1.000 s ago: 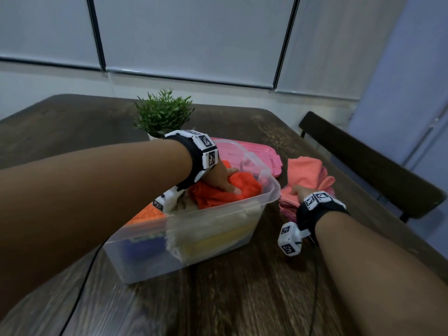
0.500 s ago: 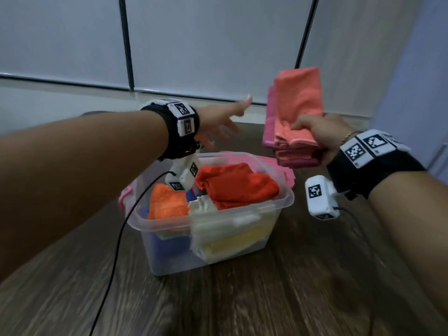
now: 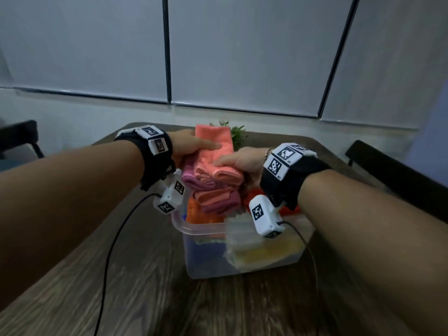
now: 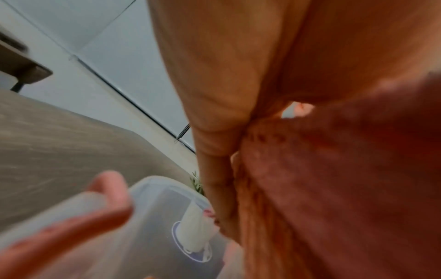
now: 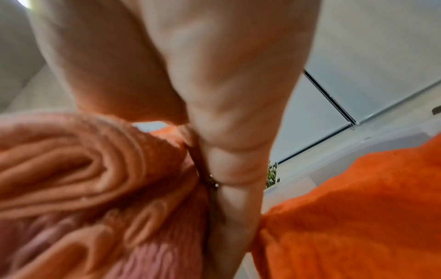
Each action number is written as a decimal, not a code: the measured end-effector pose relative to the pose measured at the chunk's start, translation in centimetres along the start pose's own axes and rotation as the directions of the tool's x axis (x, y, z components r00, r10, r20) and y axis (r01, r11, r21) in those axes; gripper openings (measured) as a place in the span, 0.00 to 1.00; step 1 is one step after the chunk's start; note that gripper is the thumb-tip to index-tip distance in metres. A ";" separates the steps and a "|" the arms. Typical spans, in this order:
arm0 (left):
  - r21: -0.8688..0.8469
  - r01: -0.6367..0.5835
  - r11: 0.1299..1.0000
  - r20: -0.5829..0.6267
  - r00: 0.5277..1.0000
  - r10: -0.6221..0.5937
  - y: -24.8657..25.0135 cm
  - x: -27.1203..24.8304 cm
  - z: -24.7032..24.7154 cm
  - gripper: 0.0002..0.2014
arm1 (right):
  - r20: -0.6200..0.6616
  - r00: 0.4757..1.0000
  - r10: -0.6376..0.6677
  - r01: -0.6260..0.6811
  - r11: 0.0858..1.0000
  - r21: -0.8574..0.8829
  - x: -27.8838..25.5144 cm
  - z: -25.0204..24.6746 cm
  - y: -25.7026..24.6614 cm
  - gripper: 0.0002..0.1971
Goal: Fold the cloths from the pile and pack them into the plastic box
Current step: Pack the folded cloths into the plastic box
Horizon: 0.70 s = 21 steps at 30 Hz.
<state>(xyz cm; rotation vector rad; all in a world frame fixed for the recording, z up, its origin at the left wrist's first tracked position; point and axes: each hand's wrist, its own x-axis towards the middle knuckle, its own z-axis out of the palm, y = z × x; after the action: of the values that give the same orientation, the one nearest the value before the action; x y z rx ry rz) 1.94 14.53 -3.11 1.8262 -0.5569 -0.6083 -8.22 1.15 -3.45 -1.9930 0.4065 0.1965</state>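
Left hand: the left hand point(image 3: 191, 146) holds the stack of cloths point(image 3: 213, 170) on its left side, thumb lying across the top pink cloth and fingers wrapped behind it.
Right hand: the right hand point(image 3: 242, 163) grips the same stack on its right side, thumb on the front and fingers curled round the back.
Cloths: folded pink and purple ones, pressed together between the two hands. The stack stands up tall, with its long side going up and down. The folded ends bulge out at the bottom.
Box: the plastic box point(image 3: 242, 263) sits on the table point(image 3: 145, 299), right under the hands. It already holds an orange cloth point(image 5: 358, 217) and white, yellow and blue ones. They come up to the rim.
Key spot: the stack hangs just above the box, over its left and middle part. The low end of the stack looks close to the cloths inside, but I cannot tell if it touches them.
Nearer hand: both are about as close to the box.
Next move, I think: go straight down and push the stack in. The room left looks small, so it may need a squeeze.
Behind: a little green plant point(image 3: 236, 134) peeks out past the cloths.
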 end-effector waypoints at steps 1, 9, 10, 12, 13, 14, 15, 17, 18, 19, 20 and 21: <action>0.074 0.042 0.996 -0.011 0.999 -0.041 -0.4 0.3 -0.2 0.20 | 0.004 1.000 0.007 -0.007 0.999 -0.052 0.0 0.1 0.0 0.24; 0.719 0.099 0.688 0.107 0.962 -0.250 -0.1 0.8 2.6 0.13 | -0.001 0.996 -0.086 0.073 0.847 -0.526 -1.9 -0.9 -1.1 0.22; 0.745 0.110 0.658 0.111 0.952 -0.285 -0.3 1.4 2.7 0.19 | 0.006 0.993 -0.116 0.098 0.812 -0.576 -2.1 -1.0 -1.3 0.19; 0.759 0.135 0.637 0.099 0.943 -0.317 -0.5 2.0 2.9 0.22 | 0.031 0.982 -0.186 0.160 0.738 -0.656 -2.5 -1.3 -1.6 0.16; 0.775 0.131 0.618 0.094 0.944 -0.317 -0.6 2.3 3.1 0.22 | 0.058 0.975 -0.214 0.194 0.698 -0.690 -2.7 -1.2 -1.5 0.14; 0.807 0.124 0.577 0.109 0.929 -0.353 -0.6 2.3 3.2 0.21 | 0.101 0.967 -0.233 0.233 0.659 -0.715 -2.8 -1.2 -1.5 0.12; 0.837 0.114 0.535 0.124 0.913 -0.388 -0.7 2.4 3.3 0.20 | 0.151 0.959 -0.238 0.271 0.631 -0.727 -2.7 -1.0 -1.3 0.10; 0.905 0.071 0.419 0.094 0.928 -0.361 -0.2 2.4 3.3 0.11 | 0.242 0.946 -0.216 0.325 0.607 -0.725 -2.6 -0.5 -0.8 0.06; 0.929 0.057 0.365 0.060 0.952 -0.300 0.5 2.2 3.4 0.08 | 0.288 0.935 -0.207 0.354 0.587 -0.728 -2.4 -0.2 -0.6 0.05; 0.958 0.021 0.285 0.049 0.971 -0.236 1.1 2.2 3.5 0.07 | 0.337 0.921 -0.194 0.386 0.553 -0.738 -2.3 0.2 -0.5 0.06; 0.978 -0.019 0.207 0.058 0.982 -0.181 1.7 2.0 3.5 0.10 | 0.385 0.908 -0.163 0.411 0.521 -0.748 -2.1 0.6 -0.3 0.08; 0.990 -0.078 0.120 0.095 0.985 -0.141 2.1 2.1 3.6 0.14 | 0.418 0.900 -0.122 0.419 0.507 -0.754 -1.8 1.1 -0.1 0.09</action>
<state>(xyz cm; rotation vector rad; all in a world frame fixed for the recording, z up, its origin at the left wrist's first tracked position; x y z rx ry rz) 0.98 9.97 -2.42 3.1365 -1.2790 -0.3781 -9.80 2.53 -3.23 -2.8772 -0.3201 0.5888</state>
